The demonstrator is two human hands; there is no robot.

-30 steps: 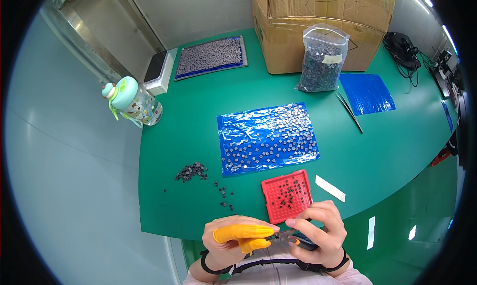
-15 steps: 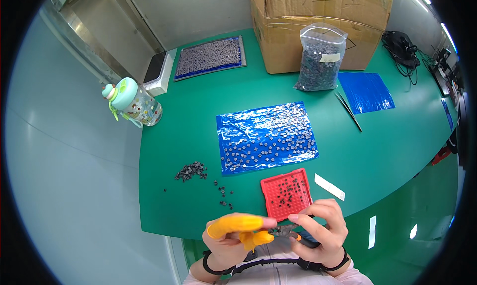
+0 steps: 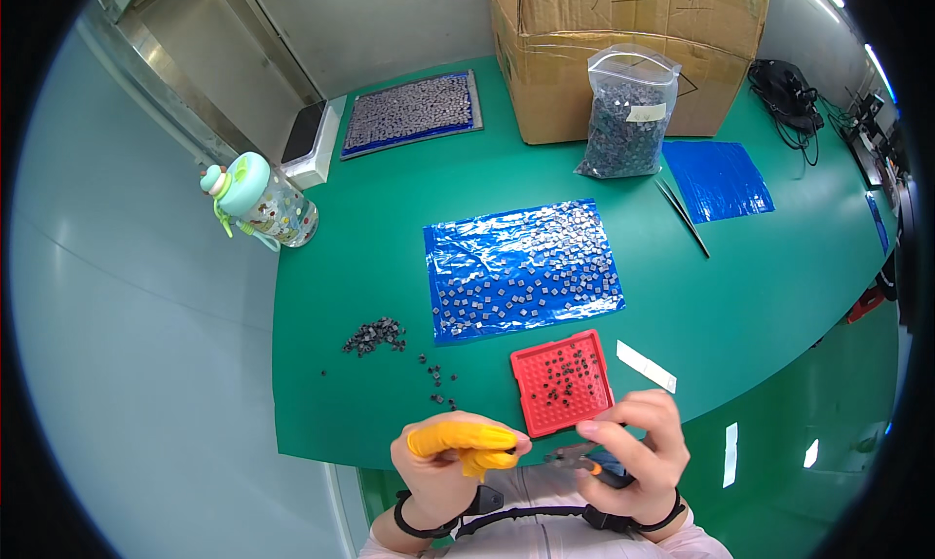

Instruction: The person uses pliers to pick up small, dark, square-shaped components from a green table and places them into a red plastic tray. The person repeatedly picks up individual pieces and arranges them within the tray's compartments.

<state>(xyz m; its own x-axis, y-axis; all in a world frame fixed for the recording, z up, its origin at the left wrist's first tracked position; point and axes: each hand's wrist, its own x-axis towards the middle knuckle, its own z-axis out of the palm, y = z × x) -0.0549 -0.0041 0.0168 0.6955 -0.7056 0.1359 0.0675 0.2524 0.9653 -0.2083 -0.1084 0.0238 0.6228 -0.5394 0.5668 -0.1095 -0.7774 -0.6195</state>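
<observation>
My left hand has yellow finger cots on thumb and finger, pinched around a small black part that barely shows between the tips. In my right hand is a pair of small pliers, dark-jawed with orange and black on the handles. Their jaws point left toward the part, with a gap between them. Just beyond both hands sits a red studded tray with many small black parts on its surface, mostly in the upper and right portion. Whether the jaws are parted is too small to tell.
Past the tray lies blue film covered with small square pieces. Loose black parts are heaped left. Tweezers, another blue sheet, a filled zip bag, a carton, a bottle and a loaded tray stand farther off.
The pliers' jaws have drawn right, away from my left fingertips. My left hand has shifted slightly left and its fingers have closed together, showing the small black part.
</observation>
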